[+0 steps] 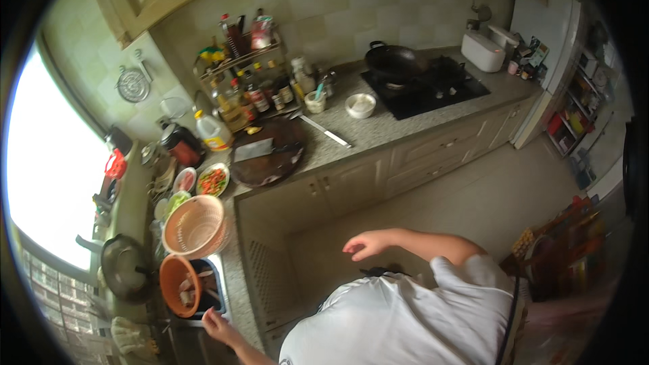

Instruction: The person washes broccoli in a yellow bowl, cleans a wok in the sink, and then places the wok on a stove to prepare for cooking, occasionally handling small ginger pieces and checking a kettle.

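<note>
My left hand (218,325) is over the near edge of the sink (221,291), close to an orange plastic basket (170,284) with pale pieces of food in it. Nothing shows in its fingers. Out over the floor, in front of my body, my right hand (369,245) hangs with bent fingers and no object visible in it. A larger peach-coloured colander (218,220) stands beyond the orange basket. Behind it are a bowl of chopped red and green vegetables (213,180) and a small dish of pink food (185,180).
A cleaver (253,149) lies on a round wooden chopping board (268,175). Beyond are a long metal utensil (327,133), a white bowl (360,105) and a black wok (393,63) on the cooktop (421,106). Bottles (258,97) stand by the wall.
</note>
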Available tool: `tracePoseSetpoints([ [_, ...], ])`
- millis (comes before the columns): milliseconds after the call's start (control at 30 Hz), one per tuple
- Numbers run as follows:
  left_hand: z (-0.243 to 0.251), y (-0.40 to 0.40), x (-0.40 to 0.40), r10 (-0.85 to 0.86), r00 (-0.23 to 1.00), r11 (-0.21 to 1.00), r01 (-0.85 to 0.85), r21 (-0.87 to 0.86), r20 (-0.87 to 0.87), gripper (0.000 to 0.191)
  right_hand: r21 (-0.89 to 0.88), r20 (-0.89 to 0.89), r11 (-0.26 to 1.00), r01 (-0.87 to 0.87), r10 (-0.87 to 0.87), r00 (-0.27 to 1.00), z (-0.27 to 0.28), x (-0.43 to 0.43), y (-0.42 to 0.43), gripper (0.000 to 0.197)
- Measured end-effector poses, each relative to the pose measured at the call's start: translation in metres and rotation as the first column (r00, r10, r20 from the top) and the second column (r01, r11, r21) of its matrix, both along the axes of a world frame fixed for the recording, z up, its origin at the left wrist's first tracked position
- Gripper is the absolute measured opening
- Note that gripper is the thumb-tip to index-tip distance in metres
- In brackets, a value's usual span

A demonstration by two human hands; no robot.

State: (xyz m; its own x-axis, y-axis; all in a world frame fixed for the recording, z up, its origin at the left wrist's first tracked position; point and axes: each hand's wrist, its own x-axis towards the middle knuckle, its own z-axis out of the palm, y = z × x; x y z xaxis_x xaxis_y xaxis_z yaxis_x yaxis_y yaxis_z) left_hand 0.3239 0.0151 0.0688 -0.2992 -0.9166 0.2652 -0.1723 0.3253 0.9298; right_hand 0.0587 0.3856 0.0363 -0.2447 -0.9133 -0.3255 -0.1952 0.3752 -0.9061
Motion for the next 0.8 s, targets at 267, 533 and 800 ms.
tracePoseSetpoints([
  [267,-0.024,0.265,-0.224,-0.865,0.456,0.492,0.853,0.177,0.207,0.015,0.114,0.022,0.868,0.483,-0.488,0.873,0.018,-0.023,0.209,0.046],
  [533,-0.007,0.394,-0.326,-0.934,-0.205,-0.080,0.918,0.387,0.293,0.023,0.094,-0.004,0.796,0.598,-0.600,0.800,0.017,-0.076,0.287,0.042],
  [800,-0.015,0.453,-0.466,-0.862,-0.487,-0.487,0.717,0.499,-0.141,0.027,-0.013,0.102,0.498,0.867,-0.862,0.496,0.028,-0.213,0.346,0.039],
])
